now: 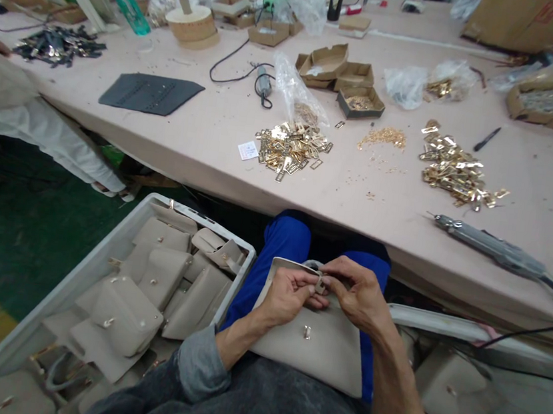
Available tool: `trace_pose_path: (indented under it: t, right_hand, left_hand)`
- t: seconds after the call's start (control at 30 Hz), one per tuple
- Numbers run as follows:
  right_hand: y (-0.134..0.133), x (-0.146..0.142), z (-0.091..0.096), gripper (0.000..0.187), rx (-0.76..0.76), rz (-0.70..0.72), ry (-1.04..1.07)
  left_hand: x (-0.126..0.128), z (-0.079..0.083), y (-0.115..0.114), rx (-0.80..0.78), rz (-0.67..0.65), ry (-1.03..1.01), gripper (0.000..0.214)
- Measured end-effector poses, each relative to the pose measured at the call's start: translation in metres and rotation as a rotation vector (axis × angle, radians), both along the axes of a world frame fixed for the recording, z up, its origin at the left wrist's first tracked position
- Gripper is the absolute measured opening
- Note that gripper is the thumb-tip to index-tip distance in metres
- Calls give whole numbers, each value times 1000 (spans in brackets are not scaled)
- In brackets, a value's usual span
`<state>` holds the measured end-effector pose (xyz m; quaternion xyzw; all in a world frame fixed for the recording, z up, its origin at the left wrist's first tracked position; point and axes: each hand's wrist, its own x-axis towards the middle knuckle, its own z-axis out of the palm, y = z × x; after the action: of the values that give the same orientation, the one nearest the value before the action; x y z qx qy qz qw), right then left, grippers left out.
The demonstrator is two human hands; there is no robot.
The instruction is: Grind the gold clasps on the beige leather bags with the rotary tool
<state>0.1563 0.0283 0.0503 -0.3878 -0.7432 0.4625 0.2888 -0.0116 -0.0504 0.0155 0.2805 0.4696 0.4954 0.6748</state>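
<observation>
A beige handbag (329,354) lies across my lap, with a small metal clasp (307,332) on its face. Near the bag's upper edge, my left hand (291,293) pinches a narrow beige strap (320,285). My right hand (357,291) meets it from the other side, thumb and fingers closed on the same strap. Any small fitting between the fingertips is hidden. Part of the bag's curved handle (312,264) shows just behind the hands.
A white crate (244,263) of beige bags stands at my left, another crate (424,316) at my right. On the table lie gold metal frames (289,145), gold plates (455,165), tiny gold parts (384,137) and a corded electric screwdriver (493,246). Another person's leg (63,140) is at far left.
</observation>
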Motion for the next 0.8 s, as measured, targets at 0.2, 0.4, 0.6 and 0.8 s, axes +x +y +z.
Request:
trace_pose_path:
  t: [0.2,0.4,0.6,0.8]
  right_hand:
    - [0,-1,-1,13,62,-15,20]
    - [-2,0,-5,13,107,5,14]
    - [-5,-1,-7,8,89,-51,-9]
    - [-15,-3,-10,15,97,-102,-26]
  left_hand:
    - [-1,0,2,-13,-14,-66,58]
    - [-1,1,2,-47,-11,-78,57]
    - [2,7,1,-84,18,-58,57]
    - [11,8,1,-133,94,-24,51]
